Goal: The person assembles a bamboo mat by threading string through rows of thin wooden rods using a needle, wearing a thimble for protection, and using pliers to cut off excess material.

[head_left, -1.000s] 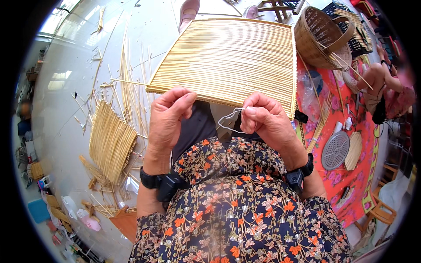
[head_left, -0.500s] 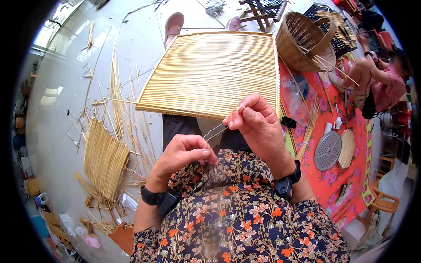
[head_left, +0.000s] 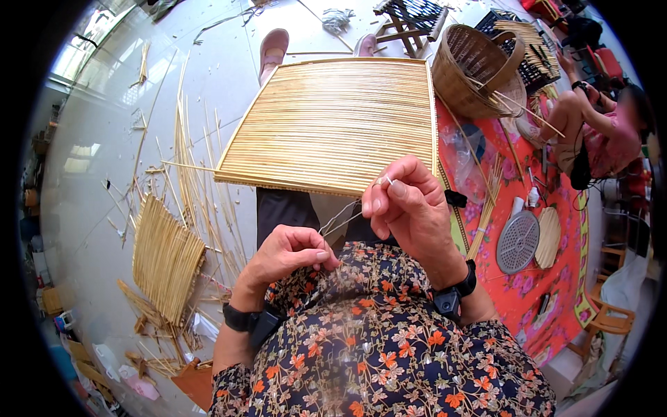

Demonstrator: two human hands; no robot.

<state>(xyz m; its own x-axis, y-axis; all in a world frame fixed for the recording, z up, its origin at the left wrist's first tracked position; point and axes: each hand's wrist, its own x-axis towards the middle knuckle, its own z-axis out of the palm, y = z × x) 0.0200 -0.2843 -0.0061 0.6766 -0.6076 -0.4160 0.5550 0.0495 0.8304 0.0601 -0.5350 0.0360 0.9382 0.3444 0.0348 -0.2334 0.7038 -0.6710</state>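
Both hands pinched shut on thin thread: left hand low, right hand raised (beside mat); best kept taut.

The near edge of the woven mat is hidden behind the right hand. The thread is too thin to trace fully. At 2 o'clock, a seated person is blurred and rim-cropped.
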